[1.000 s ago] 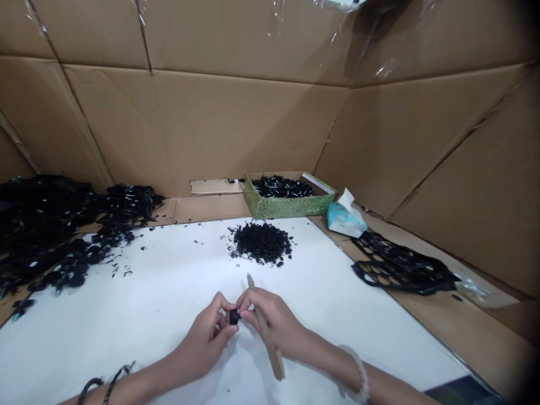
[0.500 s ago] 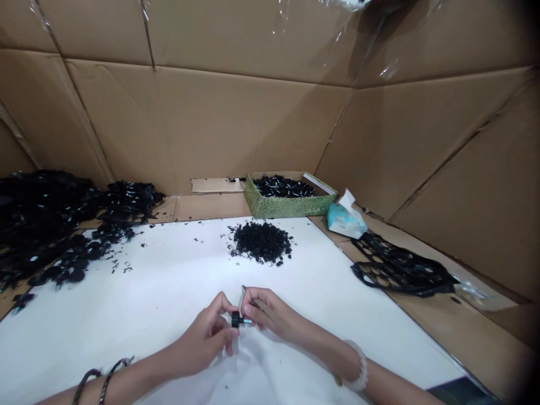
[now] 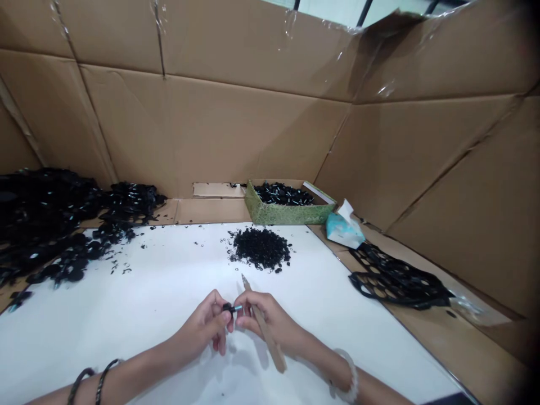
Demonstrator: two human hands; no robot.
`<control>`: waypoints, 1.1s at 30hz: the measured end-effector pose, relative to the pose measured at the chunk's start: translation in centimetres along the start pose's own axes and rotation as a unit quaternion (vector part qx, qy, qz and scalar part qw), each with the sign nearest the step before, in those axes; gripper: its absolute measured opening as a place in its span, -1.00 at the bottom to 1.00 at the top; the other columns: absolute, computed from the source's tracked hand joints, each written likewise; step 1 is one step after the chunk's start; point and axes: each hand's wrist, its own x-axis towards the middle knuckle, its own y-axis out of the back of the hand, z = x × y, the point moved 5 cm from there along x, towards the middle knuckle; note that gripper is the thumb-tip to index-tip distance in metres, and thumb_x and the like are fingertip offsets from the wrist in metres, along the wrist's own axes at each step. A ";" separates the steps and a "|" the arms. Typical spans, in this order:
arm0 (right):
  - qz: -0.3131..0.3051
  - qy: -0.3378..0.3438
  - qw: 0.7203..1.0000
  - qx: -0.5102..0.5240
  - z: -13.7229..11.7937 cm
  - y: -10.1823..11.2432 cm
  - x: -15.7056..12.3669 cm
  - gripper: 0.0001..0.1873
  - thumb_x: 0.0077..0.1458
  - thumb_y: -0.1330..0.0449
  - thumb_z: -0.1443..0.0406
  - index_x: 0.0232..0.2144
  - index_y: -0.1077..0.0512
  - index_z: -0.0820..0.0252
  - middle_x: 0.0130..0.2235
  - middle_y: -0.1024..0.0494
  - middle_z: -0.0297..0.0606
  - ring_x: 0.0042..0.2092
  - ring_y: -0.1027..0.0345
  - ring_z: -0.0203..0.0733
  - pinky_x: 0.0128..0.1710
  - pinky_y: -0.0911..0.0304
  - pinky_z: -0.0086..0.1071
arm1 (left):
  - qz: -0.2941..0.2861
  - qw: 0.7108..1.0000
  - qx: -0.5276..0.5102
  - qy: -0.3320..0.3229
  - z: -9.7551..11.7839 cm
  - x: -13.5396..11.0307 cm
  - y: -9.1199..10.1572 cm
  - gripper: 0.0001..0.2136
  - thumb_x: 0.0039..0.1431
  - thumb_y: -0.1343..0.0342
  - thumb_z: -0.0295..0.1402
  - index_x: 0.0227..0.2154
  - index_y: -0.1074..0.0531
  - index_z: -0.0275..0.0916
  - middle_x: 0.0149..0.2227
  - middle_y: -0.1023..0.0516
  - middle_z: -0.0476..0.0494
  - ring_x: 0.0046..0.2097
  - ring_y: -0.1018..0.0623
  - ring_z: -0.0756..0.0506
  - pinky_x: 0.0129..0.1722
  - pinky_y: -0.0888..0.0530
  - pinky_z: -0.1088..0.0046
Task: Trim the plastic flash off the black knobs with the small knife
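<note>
Fingers of the left hand (image 3: pixel 202 332) are clamping a small black plastic part (image 3: pixel 231 307) with a pale teal tip, holding it just above the near middle of the white-topped bench (image 3: pixel 105 337). Fingers of the right hand (image 3: pixel 270 320) are curling together around a pointed wooden stick (image 3: pixel 265 332), right beside the part. The part looks light, stiff and easy to drop, so its black body seems the surest place to pinch. Near the far edge, a heap of tiny black rings (image 3: pixel 261 248) is lying on the bench, in front of a green box (image 3: pixel 287 214) of black parts. A tissue pack (image 3: pixel 342 230) and a perforated black plastic sheet (image 3: pixel 396 281) are resting beyond the right edge, while a mass of black pieces (image 3: pixel 50 236) is spreading past the left edge.
</note>
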 end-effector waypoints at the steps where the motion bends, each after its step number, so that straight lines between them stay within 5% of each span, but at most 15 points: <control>1: 0.005 0.003 1.000 -0.013 0.1 0.0 0.0 -0.72 0.02 -0.22 0.13 -0.36 -0.37 0.24 -0.49 -0.41 -0.35 -0.48 -0.15 -0.36 -0.45 -0.09 -0.47 | -0.002 1.000 0.001 0.002 -0.1 0.0 0.0 -0.64 0.10 -0.01 -0.01 -0.39 -0.11 -0.21 -0.46 -0.39 0.07 -0.63 -0.41 0.11 -0.60 -0.22 0.57; 8: 0.019 0.043 0.996 -0.073 -0.1 -0.2 0.3 -0.66 0.02 -0.19 0.07 -0.49 -0.40 0.26 -0.54 -0.44 -0.32 -0.50 -0.20 -0.33 -0.46 -0.10 -0.46 | -0.013 1.000 0.005 0.013 -0.2 0.1 -0.1 -0.62 0.09 -0.01 0.01 -0.41 -0.11 -0.22 -0.49 -0.40 0.07 -0.64 -0.40 0.12 -0.60 -0.22 0.58; 15: -0.005 -0.056 0.997 0.049 0.7 -0.9 0.3 -0.54 -0.08 -0.22 -0.03 -0.64 -0.38 0.28 -0.59 -0.41 -0.31 -0.56 -0.14 -0.37 -0.56 -0.03 -0.47 | -0.011 1.000 -0.011 0.018 0.1 0.0 -0.2 -0.62 0.08 -0.01 0.02 -0.42 -0.09 -0.21 -0.50 -0.39 0.08 -0.64 -0.40 0.11 -0.61 -0.21 0.58; 24: -0.009 -0.075 0.986 0.151 0.4 -1.0 0.1 -0.63 0.00 -0.21 0.08 -0.58 -0.45 0.30 -0.68 -0.18 -0.45 -0.58 0.04 -0.43 -0.55 0.15 -0.45 | 0.027 0.999 0.001 -0.027 -0.2 0.0 0.0 -0.66 0.11 -0.02 -0.04 -0.34 -0.08 -0.18 -0.36 -0.34 0.06 -0.62 -0.36 0.15 -0.63 -0.22 0.61; 33: 0.031 -0.165 0.894 0.416 1.7 0.1 0.3 -0.72 -0.08 -0.27 0.26 -0.69 -0.32 0.27 -0.79 0.06 -0.58 -0.66 0.28 -0.48 -0.61 0.24 -0.47 | 0.046 0.998 0.018 -0.042 -0.1 -0.1 0.3 -0.69 0.13 0.00 -0.07 -0.35 -0.06 -0.16 -0.35 -0.25 0.07 -0.63 -0.29 0.17 -0.68 -0.21 0.62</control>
